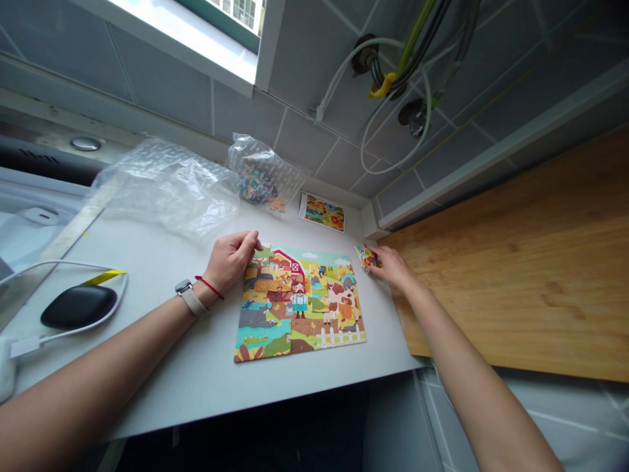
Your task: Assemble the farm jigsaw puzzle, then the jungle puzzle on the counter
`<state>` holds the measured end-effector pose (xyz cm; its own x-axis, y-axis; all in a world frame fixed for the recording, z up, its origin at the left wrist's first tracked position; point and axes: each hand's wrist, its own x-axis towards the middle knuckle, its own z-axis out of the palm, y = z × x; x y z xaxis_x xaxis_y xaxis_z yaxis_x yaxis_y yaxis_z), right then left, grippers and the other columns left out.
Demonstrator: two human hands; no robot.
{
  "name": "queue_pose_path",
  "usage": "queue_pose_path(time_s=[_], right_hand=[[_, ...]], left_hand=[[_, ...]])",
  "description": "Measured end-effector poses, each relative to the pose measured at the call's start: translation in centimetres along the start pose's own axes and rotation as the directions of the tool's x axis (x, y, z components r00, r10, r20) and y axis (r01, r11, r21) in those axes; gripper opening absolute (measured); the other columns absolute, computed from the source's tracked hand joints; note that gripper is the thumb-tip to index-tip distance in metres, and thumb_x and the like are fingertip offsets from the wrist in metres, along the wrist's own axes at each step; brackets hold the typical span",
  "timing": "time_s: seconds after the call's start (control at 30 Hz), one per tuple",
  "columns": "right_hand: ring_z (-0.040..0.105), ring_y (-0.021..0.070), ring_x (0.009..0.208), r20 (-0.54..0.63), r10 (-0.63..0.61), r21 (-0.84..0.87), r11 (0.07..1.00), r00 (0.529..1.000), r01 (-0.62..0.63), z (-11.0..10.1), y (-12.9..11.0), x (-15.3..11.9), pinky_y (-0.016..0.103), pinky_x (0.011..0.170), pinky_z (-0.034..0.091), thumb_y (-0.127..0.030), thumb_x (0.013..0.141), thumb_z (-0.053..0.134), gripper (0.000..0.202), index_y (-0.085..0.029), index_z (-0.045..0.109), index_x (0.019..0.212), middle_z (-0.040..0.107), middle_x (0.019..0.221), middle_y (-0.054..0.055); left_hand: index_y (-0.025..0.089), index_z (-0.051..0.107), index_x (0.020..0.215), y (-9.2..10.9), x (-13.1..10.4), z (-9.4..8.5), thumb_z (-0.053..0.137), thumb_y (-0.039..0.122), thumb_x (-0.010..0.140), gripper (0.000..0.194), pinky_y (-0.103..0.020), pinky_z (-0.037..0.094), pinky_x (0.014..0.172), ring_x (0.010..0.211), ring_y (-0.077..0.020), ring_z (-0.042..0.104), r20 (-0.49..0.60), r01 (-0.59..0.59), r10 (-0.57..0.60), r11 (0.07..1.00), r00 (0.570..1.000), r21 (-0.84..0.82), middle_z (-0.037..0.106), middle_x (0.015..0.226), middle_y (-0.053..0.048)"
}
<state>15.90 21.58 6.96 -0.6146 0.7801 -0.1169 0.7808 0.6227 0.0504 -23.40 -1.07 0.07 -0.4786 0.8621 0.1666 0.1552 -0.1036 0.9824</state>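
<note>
A farm-scene jigsaw puzzle point(302, 321), with a red barn, a farmer and cows, lies flat on the white table with its pieces joined. My left hand point(230, 262) rests at its upper left corner, fingers curled in and thumb against the index finger; nothing shows between them. Just off the upper right edge, my right hand point(390, 265) has its fingers around a small stack of puzzle pieces point(366, 257). Part of that stack is hidden by the fingers. Behind the puzzle lies a printed picture card point(323, 211).
A clear plastic bag point(258, 183) with loose puzzle pieces stands by the wall, beside a crumpled plastic wrapper point(171, 187). At left are a black oval device point(78, 307) and a white cable. A wooden board point(531, 262) borders the table's right side. Cables point(413, 59) hang from the wall.
</note>
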Motion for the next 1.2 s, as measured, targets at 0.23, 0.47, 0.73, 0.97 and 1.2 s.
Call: queue_pose_path(time_s=[0.23,0.47,0.73,0.97,1.2], right_hand=[[0.065,0.0341,0.112,-0.091,0.015,0.029,1.0,0.996,-0.013,-1.0,-1.4,-1.6,0.047,0.104,0.053,-0.031,0.083,0.076,0.056,-0.02,0.07,0.137,0.069,0.12,0.013],[0.067,0.0265,0.118,0.012,-0.221,0.336,0.919,0.975,0.204,0.0,-7.6,-7.1,0.041,0.105,0.056,-0.03,0.089,0.075,0.051,-0.028,0.067,0.139,0.065,0.127,0.008],[0.067,0.0265,0.116,0.067,-0.194,0.469,0.872,0.979,0.141,1.5,-7.3,-7.7,0.043,0.106,0.055,-0.021,0.082,0.085,0.05,-0.027,0.075,0.13,0.064,0.123,0.008],[0.067,0.0205,0.092,0.087,-0.148,0.595,0.801,0.985,0.068,1.9,-6.6,-6.6,0.039,0.091,0.059,-0.027,0.075,0.092,0.046,-0.025,0.077,0.118,0.066,0.109,0.005],[0.066,0.0204,0.088,0.159,-0.215,0.63,0.773,0.964,0.068,1.6,-6.7,-5.5,0.037,0.086,0.057,-0.028,0.078,0.091,0.034,-0.024,0.079,0.109,0.066,0.104,0.005]], left_hand=[[0.017,0.069,0.066,0.1,0.0,0.0,0.053,0.051,0.096,0.048,-0.025,0.033,0.047,0.043,-0.0114,0.041,-0.007,0.008,-0.008,1.0,1.0,-0.004,0.047,0.047,0.002],[0.018,0.069,0.066,0.0,0.0,0.0,0.053,0.05,0.097,0.047,-0.025,0.034,0.047,0.043,-0.0115,0.042,-0.001,0.009,-0.009,1.0,1.0,0.0,0.047,0.047,0.002],[0.017,0.069,0.067,-0.1,0.0,-0.1,0.054,0.051,0.096,0.047,-0.025,0.034,0.046,0.043,-0.0113,0.042,0.001,0.029,-0.029,1.0,1.0,-0.011,0.047,0.046,0.003],[0.017,0.069,0.065,0.4,-0.1,0.1,0.054,0.051,0.095,0.047,-0.024,0.033,0.045,0.041,-0.0114,0.042,-0.01,0.02,-0.02,1.0,1.0,-0.007,0.047,0.045,0.003],[0.017,0.068,0.065,0.3,0.0,0.1,0.053,0.049,0.095,0.047,-0.024,0.034,0.046,0.042,-0.0112,0.042,-0.008,0.003,-0.003,1.0,1.0,0.002,0.047,0.046,0.003]])
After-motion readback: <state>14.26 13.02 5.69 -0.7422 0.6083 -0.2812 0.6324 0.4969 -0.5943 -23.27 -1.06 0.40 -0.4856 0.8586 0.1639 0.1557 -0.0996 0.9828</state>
